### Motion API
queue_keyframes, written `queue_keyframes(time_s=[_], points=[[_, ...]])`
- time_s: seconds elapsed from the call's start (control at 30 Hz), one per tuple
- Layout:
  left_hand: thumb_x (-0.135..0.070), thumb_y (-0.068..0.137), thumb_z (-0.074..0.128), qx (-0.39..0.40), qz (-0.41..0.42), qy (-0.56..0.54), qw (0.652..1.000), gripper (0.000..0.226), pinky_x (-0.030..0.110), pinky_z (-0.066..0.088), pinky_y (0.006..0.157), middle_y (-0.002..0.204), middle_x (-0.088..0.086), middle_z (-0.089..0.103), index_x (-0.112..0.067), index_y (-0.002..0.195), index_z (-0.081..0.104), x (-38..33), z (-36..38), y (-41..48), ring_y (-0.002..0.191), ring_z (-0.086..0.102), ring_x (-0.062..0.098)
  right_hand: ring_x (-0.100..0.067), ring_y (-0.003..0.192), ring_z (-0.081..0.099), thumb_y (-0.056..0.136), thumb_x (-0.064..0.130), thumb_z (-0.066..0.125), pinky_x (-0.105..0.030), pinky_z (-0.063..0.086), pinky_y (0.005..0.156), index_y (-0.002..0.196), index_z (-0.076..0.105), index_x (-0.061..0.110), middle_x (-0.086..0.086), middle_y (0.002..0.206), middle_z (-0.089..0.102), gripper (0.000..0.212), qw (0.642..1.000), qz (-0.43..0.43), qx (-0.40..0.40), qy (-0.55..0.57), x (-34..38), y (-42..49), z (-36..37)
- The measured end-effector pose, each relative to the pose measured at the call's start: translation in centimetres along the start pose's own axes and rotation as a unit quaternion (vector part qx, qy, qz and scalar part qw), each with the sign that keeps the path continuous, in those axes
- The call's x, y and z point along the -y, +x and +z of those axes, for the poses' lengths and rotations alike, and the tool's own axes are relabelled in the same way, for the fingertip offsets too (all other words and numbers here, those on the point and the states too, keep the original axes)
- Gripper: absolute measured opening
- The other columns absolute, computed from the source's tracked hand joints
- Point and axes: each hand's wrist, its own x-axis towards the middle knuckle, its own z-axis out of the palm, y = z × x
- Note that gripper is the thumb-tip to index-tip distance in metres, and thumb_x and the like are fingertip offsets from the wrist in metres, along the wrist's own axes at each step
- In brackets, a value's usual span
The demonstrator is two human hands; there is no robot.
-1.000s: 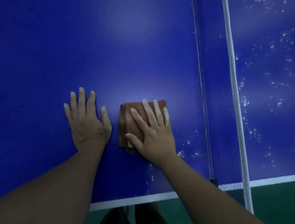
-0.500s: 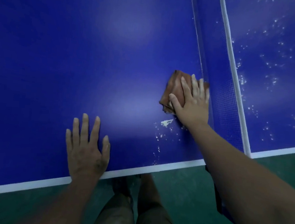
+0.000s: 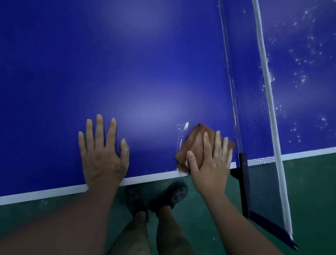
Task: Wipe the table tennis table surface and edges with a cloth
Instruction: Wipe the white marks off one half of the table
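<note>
Green flooring [image 3: 319, 201] lies nearest, under the person's bare legs and dark shoes [image 3: 169, 194]. Just beyond runs the white edge line [image 3: 35, 196] of the blue table [image 3: 87, 59]. The left hand [image 3: 103, 154] lies flat on the blue surface at that edge, fingers spread and straight, holding nothing. Well apart from it, the right hand [image 3: 210, 167] presses flat with straight fingers on a folded brown cloth [image 3: 193, 148], which sits on the table at the edge line, near the black post [image 3: 243, 166]. A small white smear [image 3: 185, 127] marks the surface just past the cloth's far corner. Farther on, the net [image 3: 252, 106] crosses the table, and the half beyond it is scattered with white specks [image 3: 301, 78].
</note>
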Motion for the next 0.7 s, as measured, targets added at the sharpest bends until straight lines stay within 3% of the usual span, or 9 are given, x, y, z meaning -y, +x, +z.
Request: queue_keyframes(time_s=[0.17, 0.33, 0.43, 0.53, 0.6, 0.7], points=[[-0.048, 0.112, 0.034, 0.017, -0.006, -0.005, 1.000, 0.067, 0.058, 0.008, 0.137, 0.183, 0.009, 0.012, -0.021, 0.173, 0.029, -0.1, -0.2, 0.1, 0.170, 0.005, 0.032, -0.025, 0.167, -0.006, 0.100, 0.076, 0.036, -0.055, -0.002, 0.134, 0.171, 0.023, 0.033, -0.001, 0.181, 0.006, 0.085, 0.997, 0.072, 0.031, 0.006, 0.6, 2.6, -0.2], [-0.047, 0.111, 0.038, 0.018, -0.009, -0.003, 1.000, 0.067, 0.059, 0.008, 0.137, 0.183, 0.009, 0.012, -0.021, 0.173, 0.031, -0.2, -0.1, 0.2, 0.170, 0.005, 0.033, -0.029, 0.167, -0.005, 0.100, 0.081, 0.025, -0.060, 0.001, 0.133, 0.171, 0.020, 0.032, -0.002, 0.181, 0.003, 0.087, 0.987, 0.162, -0.012, 0.010, 4.3, 8.8, 1.0], [-0.046, 0.112, 0.039, 0.009, -0.003, 0.002, 1.000, 0.066, 0.058, 0.008, 0.137, 0.183, 0.010, 0.013, -0.021, 0.173, 0.031, -0.2, -0.1, 0.2, 0.170, 0.007, 0.034, -0.029, 0.167, -0.005, 0.102, 0.080, 0.024, -0.059, 0.000, 0.133, 0.172, 0.020, 0.033, -0.003, 0.181, 0.004, 0.084, 0.995, 0.097, -0.011, -0.013, 5.1, 9.3, 1.6], [-0.047, 0.112, 0.039, 0.005, -0.002, 0.004, 1.000, 0.066, 0.058, 0.009, 0.137, 0.183, 0.009, 0.014, -0.021, 0.172, 0.032, 0.0, 0.0, 0.1, 0.170, 0.008, 0.034, -0.029, 0.168, -0.002, 0.105, 0.074, 0.032, -0.057, 0.000, 0.134, 0.171, 0.024, 0.034, -0.001, 0.181, 0.007, 0.077, 0.998, -0.061, 0.004, -0.036, 4.0, 6.1, 1.8], [-0.047, 0.112, 0.038, 0.004, 0.000, 0.008, 1.000, 0.065, 0.058, 0.009, 0.137, 0.183, 0.009, 0.015, -0.022, 0.172, 0.032, 0.2, 0.0, 0.0, 0.170, 0.008, 0.034, -0.030, 0.168, 0.001, 0.106, 0.070, 0.037, -0.060, 0.006, 0.133, 0.170, 0.028, 0.032, -0.001, 0.181, 0.009, 0.075, 0.988, -0.152, 0.018, -0.029, 2.4, 2.2, 1.7], [-0.048, 0.113, 0.035, 0.002, -0.002, 0.009, 1.000, 0.065, 0.058, 0.009, 0.137, 0.183, 0.009, 0.014, -0.022, 0.172, 0.031, 0.3, 0.0, -0.1, 0.170, 0.007, 0.033, -0.032, 0.167, 0.007, 0.108, 0.066, 0.043, -0.065, 0.014, 0.131, 0.169, 0.033, 0.031, -0.001, 0.181, 0.013, 0.071, 0.976, -0.213, 0.044, -0.014, -0.4, -2.0, 1.1]])
